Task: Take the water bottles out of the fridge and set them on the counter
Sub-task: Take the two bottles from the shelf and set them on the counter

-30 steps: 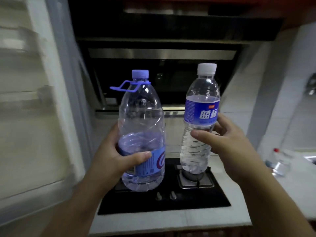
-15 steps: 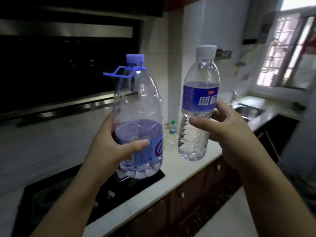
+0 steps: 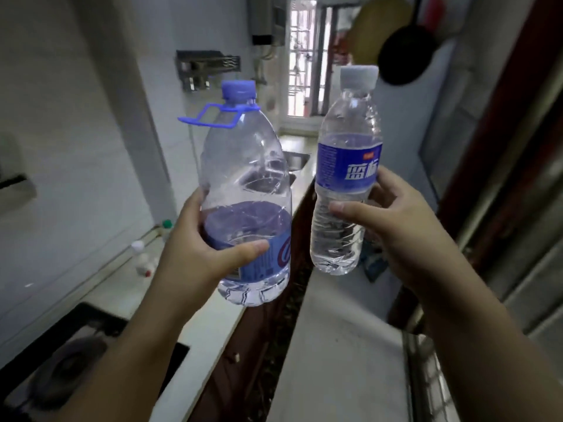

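Now the person holds two bottles up in the air, one in each hand, above the narrow kitchen. The left hand (image 3: 195, 257) is wrapped around the lower part of a big clear plastic bottle with a blue cap and a blue carrying handle (image 3: 245, 190); the thumb lies across its blue label and the other fingers go behind it, so they are closed on the bottle. This bottle stands almost upright and has water only in its lower part. The right hand (image 3: 405, 226) grips a slim clear plastic bottle with a white cap and a dark blue label (image 3: 347, 178); the thumb presses the ribbed body just under the label, and the fingers curl around the far side. The slim bottle is tilted a little to the left at its bottom. The two bottles are near each other but do not touch. Both hang over the edge of the white counter (image 3: 213, 327) on the left side, not resting on it. On that counter, near the wall, lie some small white bottles (image 3: 141, 257), and a black gas hob (image 3: 70, 354) is at the lower left. Between the counter and a pale grey surface (image 3: 341, 345) on the right I see the dark floor.
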`<action>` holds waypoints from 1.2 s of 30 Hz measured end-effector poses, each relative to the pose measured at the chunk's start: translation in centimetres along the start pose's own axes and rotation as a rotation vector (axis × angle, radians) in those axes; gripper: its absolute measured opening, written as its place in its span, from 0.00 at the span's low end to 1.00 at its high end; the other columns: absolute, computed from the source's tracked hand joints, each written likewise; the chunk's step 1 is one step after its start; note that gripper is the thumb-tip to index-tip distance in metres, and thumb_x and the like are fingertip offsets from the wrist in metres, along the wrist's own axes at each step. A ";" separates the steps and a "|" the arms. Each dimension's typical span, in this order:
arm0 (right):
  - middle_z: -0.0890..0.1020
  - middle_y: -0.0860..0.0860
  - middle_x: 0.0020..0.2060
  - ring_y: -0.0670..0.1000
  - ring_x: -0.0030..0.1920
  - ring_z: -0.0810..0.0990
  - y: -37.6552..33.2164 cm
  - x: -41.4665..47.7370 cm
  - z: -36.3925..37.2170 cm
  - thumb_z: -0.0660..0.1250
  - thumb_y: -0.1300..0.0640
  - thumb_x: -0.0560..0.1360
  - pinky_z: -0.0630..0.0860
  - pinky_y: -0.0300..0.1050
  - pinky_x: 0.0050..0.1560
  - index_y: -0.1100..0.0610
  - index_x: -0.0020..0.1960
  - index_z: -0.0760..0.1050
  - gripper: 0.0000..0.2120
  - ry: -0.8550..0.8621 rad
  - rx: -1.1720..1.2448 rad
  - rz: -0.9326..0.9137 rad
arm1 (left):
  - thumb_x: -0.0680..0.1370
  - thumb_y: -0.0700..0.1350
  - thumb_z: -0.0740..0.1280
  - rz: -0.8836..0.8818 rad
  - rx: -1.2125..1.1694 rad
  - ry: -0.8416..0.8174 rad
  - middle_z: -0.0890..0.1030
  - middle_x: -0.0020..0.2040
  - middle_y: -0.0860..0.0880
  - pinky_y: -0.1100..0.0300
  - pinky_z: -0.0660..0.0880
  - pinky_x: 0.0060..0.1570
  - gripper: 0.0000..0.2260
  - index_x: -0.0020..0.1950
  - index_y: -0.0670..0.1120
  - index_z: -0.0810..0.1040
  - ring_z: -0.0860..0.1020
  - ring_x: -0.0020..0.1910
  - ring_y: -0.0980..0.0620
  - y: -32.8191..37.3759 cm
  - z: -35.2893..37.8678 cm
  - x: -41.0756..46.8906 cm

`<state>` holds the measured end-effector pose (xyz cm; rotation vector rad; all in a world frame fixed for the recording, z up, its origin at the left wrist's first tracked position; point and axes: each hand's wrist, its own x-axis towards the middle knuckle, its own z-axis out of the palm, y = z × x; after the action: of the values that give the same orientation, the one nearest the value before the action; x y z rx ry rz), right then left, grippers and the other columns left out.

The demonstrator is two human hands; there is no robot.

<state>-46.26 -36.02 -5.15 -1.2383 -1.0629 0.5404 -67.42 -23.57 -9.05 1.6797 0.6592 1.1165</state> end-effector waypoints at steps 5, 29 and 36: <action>0.87 0.51 0.50 0.53 0.53 0.86 2.2 1.7 -1.6 0.77 0.67 0.68 0.80 0.54 0.60 0.52 0.58 0.80 0.21 0.130 -0.051 0.030 | 0.51 0.58 0.79 -0.022 -0.014 -0.086 0.80 0.58 0.59 0.58 0.78 0.56 0.51 0.73 0.56 0.66 0.81 0.55 0.63 -3.0 2.4 4.3; 0.87 0.50 0.51 0.50 0.53 0.86 16.3 21.8 -24.7 0.75 0.68 0.69 0.81 0.48 0.55 0.52 0.59 0.79 0.22 0.144 -0.005 0.159 | 0.57 0.49 0.81 -0.077 0.012 -0.125 0.81 0.56 0.62 0.64 0.80 0.49 0.38 0.62 0.64 0.70 0.81 0.55 0.61 -12.2 27.5 23.9; 0.87 0.49 0.52 0.50 0.54 0.86 20.5 29.1 -28.8 0.76 0.66 0.70 0.80 0.56 0.59 0.49 0.59 0.79 0.22 0.103 0.029 0.205 | 0.55 0.53 0.81 -0.111 0.035 -0.076 0.81 0.58 0.60 0.60 0.81 0.50 0.40 0.65 0.61 0.71 0.81 0.58 0.58 -15.1 32.6 30.3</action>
<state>-3.99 -20.19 -13.12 -1.3436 -0.8447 0.6388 -23.94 -6.75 -15.10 1.6851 0.7180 0.9636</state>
